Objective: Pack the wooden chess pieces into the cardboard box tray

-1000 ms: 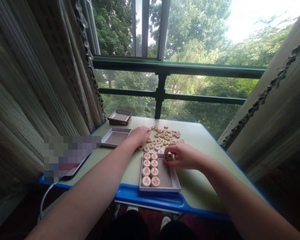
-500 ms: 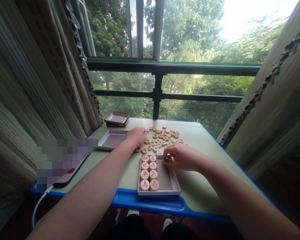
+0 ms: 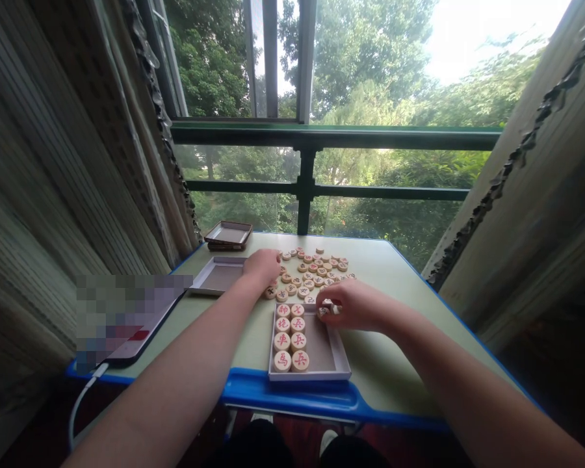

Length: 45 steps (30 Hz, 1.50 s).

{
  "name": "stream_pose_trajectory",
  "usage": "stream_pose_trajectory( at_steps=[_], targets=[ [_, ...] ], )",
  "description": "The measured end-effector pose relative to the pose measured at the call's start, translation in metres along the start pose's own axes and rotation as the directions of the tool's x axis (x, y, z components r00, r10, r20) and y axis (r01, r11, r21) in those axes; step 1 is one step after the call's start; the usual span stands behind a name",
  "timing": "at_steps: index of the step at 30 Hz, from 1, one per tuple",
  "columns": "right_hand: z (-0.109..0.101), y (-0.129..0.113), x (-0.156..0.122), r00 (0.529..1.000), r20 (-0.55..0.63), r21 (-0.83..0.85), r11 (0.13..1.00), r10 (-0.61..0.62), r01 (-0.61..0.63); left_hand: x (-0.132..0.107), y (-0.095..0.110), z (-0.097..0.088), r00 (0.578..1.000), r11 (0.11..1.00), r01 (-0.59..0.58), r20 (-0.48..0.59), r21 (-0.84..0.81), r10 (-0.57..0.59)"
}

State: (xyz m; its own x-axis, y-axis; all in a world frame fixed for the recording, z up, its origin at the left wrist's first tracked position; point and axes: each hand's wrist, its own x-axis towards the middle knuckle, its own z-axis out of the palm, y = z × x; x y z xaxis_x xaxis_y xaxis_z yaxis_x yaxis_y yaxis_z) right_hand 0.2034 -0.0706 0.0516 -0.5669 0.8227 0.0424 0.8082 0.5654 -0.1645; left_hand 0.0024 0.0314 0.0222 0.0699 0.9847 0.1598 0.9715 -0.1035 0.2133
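A shallow white box (image 3: 329, 376) sits at the table's near edge, with two columns of round Chinese chess pieces (image 3: 298, 341) marked in red along its left side. Over the far right part of the box, my right hand (image 3: 347, 302) is closed on a chess piece (image 3: 324, 312) with a dark character, pinched between thumb and fingers. My left hand (image 3: 263, 268) has its fingers curled at the left edge of the loose chess pieces (image 3: 318, 281); its fingertips are partly hidden, and I cannot make out what they hold. Loose pieces carry red or black characters.
Left of the pieces lies another shallow white box part (image 3: 214, 276). Small brown trays (image 3: 228, 235) are stacked at the far left corner. A device (image 3: 141, 325) with a white cable (image 3: 73, 409) rests on the left. The table has a blue rim (image 3: 292, 393).
My left hand has drawn back slightly to the left. The piece in my right hand sits at a slightly different angle, while that hand stays over the box.
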Motion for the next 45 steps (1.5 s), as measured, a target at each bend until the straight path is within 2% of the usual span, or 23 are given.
stream_pose_trajectory(
  at_steps=[3,10,16,20,25,31,33,35,39,41,45],
  targets=[
    [0.003,0.000,0.001,1.000,0.000,0.020,0.999,-0.026,0.026,-0.002,0.000,-0.001,1.000,1.000,-0.011,0.003,-0.014,0.011],
    [0.003,-0.003,0.002,1.000,0.012,-0.026,0.999,0.021,-0.020,-0.004,0.002,-0.002,1.000,1.000,-0.012,0.025,-0.007,0.013],
    [0.005,-0.001,0.002,1.000,0.000,-0.021,1.000,-0.010,0.010,-0.002,0.001,-0.001,0.998,0.998,-0.051,-0.043,-0.022,0.050],
    [0.002,-0.003,0.001,1.000,0.002,-0.007,1.000,-0.005,0.005,-0.004,0.002,-0.003,0.999,0.999,-0.034,-0.019,-0.020,0.033],
    [-0.006,-0.001,0.000,0.999,-0.003,0.030,0.999,0.038,-0.038,-0.005,0.003,-0.003,0.999,0.999,-0.038,0.007,-0.004,0.038],
    [-0.014,0.016,0.000,0.988,-0.081,-0.020,0.991,0.134,-0.136,-0.006,0.003,-0.004,0.998,0.998,-0.057,0.016,-0.012,0.057],
    [-0.016,0.018,0.000,0.987,-0.027,-0.044,0.986,0.161,-0.163,-0.006,0.004,-0.004,0.997,0.998,-0.070,0.012,0.001,0.070],
    [-0.016,0.017,-0.001,0.979,0.081,-0.018,0.982,0.186,-0.186,-0.007,0.004,-0.004,0.997,0.997,-0.075,0.015,0.007,0.075],
    [-0.013,0.011,-0.003,0.932,0.290,0.093,0.962,0.219,-0.255,-0.006,0.004,-0.003,0.996,0.997,-0.073,0.043,0.005,0.073],
    [-0.012,0.007,-0.003,0.924,0.321,0.106,0.961,0.210,-0.255,-0.006,0.003,-0.002,0.995,0.996,-0.089,0.054,0.013,0.088],
    [-0.010,0.000,-0.003,0.929,0.312,0.095,0.966,0.201,-0.241,-0.004,0.001,0.000,0.992,0.993,-0.112,0.057,-0.020,0.113]
  ],
)
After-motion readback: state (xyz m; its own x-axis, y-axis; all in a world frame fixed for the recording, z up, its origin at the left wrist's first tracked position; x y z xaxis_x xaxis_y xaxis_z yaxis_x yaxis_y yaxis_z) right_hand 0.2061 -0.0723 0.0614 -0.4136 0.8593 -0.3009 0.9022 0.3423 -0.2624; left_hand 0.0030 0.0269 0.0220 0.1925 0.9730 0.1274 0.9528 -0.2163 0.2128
